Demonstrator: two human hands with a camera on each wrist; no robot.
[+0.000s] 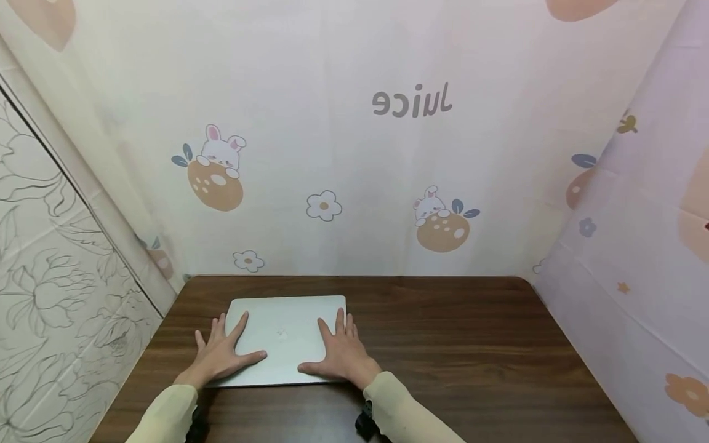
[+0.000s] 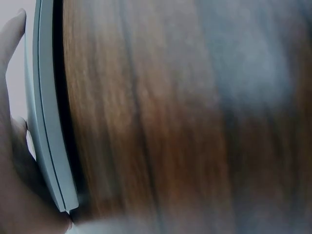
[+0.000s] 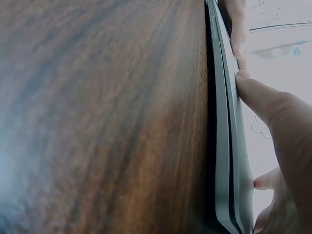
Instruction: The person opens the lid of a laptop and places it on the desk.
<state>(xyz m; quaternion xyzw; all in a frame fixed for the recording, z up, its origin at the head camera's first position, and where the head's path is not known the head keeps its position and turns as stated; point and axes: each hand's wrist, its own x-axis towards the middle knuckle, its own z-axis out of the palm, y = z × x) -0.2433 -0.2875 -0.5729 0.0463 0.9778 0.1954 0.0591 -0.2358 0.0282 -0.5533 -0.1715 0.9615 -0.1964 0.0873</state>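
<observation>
A closed silver laptop [image 1: 279, 335] lies flat on the left part of a dark wooden table. My left hand [image 1: 221, 351] rests on its left side, fingers spread and thumb pointing inward across the lid. On the right side, my right hand [image 1: 340, 354] lies with fingers spread, its thumb near the front edge. Seen from the left wrist, the laptop's thin edge [image 2: 46, 97] stands beside part of the left hand [image 2: 22, 195]. In the right wrist view the right thumb [image 3: 263, 97] touches the lid, with the laptop's base and lid [image 3: 229, 131] together.
The brown wood-grain table [image 1: 454, 351] extends well to the right of the laptop. Behind it hangs a pale curtain [image 1: 327, 135] printed with rabbits, fruit and flowers. More printed cloth [image 1: 637, 215] bounds the right side, and a flower-patterned panel [image 1: 50, 295] the left.
</observation>
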